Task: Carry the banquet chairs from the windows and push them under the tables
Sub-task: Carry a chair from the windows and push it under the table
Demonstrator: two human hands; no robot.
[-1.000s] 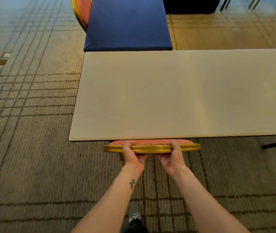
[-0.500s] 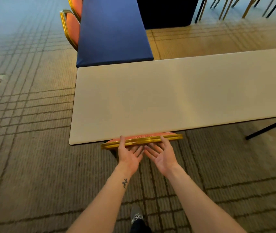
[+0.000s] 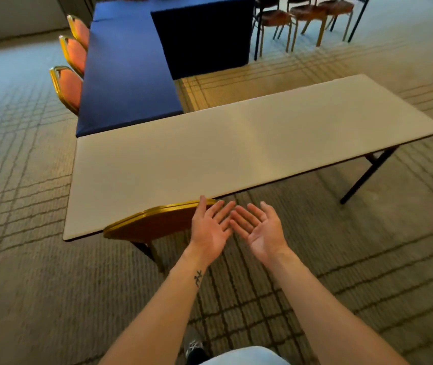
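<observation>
Counting from where I stand, I find four gold-framed chairs. One banquet chair (image 3: pixel 154 222) is at the white table (image 3: pixel 236 148), and three stand in a row along the left side of the blue-covered table (image 3: pixel 128 75): the nearest chair (image 3: pixel 69 86), the middle chair (image 3: pixel 74 52) and the farthest chair (image 3: pixel 79 29), all with orange backs. The blue top has a crease near its far end, so I cannot tell whether it is one table or two. It meets the white table at that table's far left corner. A group of three dark-framed chairs (image 3: pixel 307 11) stands far off to the right on the patterned carpet (image 3: pixel 38 285). One of my shoes (image 3: pixel 194 347) shows at the bottom. The banquet chair is tucked under the near edge of the white table, toward its left end, and only its back and two rear legs show. Both my hands are held out palm up with fingers spread, and neither grasps anything. My left hand (image 3: pixel 211 227) is just beside the right end of the chair back. Its thumb lies over the gold rim in this view, though I cannot tell whether it touches. My right hand (image 3: pixel 261 231) is farther right, clear of the chair, its fingertips nearly meeting those of my left.
</observation>
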